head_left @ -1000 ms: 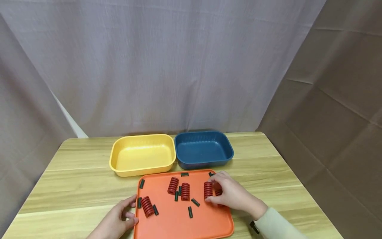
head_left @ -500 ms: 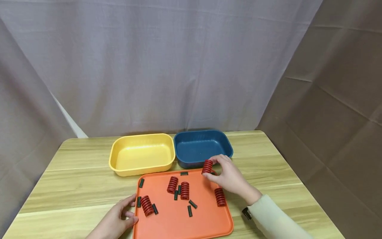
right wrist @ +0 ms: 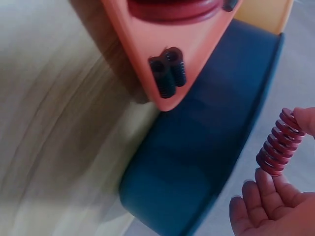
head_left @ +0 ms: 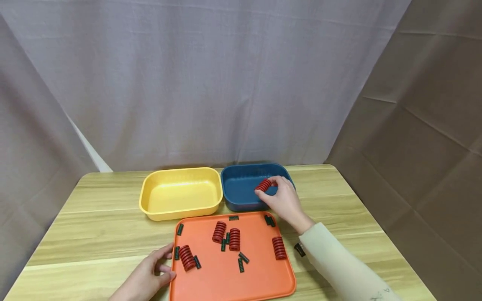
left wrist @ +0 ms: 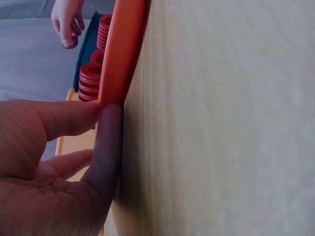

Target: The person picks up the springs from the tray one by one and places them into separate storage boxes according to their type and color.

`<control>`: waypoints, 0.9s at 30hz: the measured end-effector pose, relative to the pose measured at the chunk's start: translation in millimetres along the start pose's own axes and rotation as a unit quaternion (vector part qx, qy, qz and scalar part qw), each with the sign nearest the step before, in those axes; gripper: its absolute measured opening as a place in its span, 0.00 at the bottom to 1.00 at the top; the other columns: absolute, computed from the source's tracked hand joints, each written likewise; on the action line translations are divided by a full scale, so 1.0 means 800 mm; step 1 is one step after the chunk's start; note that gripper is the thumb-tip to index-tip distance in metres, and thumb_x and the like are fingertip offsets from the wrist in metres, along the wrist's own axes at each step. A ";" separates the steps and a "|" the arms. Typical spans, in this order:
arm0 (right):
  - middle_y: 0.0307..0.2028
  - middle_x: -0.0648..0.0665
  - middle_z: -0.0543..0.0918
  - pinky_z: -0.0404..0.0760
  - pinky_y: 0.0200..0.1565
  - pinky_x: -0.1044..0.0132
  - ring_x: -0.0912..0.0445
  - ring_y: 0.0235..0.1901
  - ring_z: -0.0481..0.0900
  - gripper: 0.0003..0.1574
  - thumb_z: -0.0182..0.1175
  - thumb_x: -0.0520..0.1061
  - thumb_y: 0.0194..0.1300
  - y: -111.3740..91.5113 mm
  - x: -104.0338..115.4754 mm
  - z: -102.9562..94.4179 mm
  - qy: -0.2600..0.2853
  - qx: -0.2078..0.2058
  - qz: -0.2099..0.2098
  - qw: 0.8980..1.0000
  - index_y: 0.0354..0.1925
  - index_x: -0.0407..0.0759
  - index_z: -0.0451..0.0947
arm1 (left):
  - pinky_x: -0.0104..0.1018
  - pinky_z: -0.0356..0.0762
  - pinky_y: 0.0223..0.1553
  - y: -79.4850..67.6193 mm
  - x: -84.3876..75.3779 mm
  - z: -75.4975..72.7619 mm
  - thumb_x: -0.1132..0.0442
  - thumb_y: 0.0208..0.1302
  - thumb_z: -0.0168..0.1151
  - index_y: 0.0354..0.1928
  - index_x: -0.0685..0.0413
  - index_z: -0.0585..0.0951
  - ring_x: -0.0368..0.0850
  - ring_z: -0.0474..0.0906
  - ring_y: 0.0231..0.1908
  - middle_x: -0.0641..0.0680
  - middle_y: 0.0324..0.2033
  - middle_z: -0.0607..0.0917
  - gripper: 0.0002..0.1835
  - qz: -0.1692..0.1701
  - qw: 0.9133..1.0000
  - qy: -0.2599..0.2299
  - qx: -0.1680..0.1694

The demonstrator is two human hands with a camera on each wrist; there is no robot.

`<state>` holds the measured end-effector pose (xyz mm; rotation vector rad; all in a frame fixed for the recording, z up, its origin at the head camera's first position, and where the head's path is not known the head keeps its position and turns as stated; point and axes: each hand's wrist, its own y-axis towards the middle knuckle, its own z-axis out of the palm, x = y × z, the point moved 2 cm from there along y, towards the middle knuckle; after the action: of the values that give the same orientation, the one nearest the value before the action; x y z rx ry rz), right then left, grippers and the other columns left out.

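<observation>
Now hanging over the blue bin (head_left: 241, 190): one red spring (head_left: 263, 185)

The right hand (head_left: 283, 200) is pinching it between thumb and fingers, having left the right edge of the orange tray (head_left: 212, 285). Two dark green springs (head_left: 271, 221) are now showing at the tray's far right corner. The left hand (head_left: 146, 272) is still gripping the tray's left edge.

L hand (left wrist: 51, 179) on orange tray (left wrist: 116, 54) (w/ red springs (left wrist: 90, 78)).
</observation>
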<state>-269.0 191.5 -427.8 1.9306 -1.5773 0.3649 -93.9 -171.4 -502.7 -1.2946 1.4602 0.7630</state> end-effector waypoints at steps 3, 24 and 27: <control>0.44 0.41 0.77 0.75 0.44 0.54 0.49 0.43 0.72 0.37 0.67 0.68 0.54 0.008 -0.006 0.008 -0.011 0.007 0.016 1.000 0.50 0.44 0.73 | 0.32 0.77 0.37 -0.001 -0.001 0.000 0.72 0.54 0.69 0.68 0.75 0.59 0.46 0.78 0.38 0.62 0.51 0.74 0.41 0.002 1.000 0.004 0.000; 0.34 0.43 0.79 0.73 0.36 0.54 0.47 0.36 0.71 0.35 0.69 0.67 0.52 0.036 -0.019 0.042 -0.106 0.001 0.065 0.992 0.42 0.41 0.77 | 0.32 0.77 0.37 0.001 -0.001 0.001 0.72 0.55 0.69 0.68 0.74 0.60 0.46 0.77 0.39 0.63 0.50 0.74 0.41 0.005 1.000 0.004 -0.004; 0.34 0.43 0.79 0.73 0.36 0.53 0.46 0.36 0.72 0.35 0.69 0.67 0.52 0.038 -0.018 0.041 -0.110 0.020 0.077 0.991 0.41 0.41 0.77 | 0.32 0.77 0.37 0.001 -0.001 0.001 0.72 0.55 0.69 0.68 0.74 0.60 0.47 0.77 0.39 0.63 0.51 0.74 0.41 0.003 1.000 0.002 -0.003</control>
<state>-306.9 179.6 -453.0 1.9381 -1.8809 0.2548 -94.6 -170.0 -502.2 -1.2971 1.4667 0.7703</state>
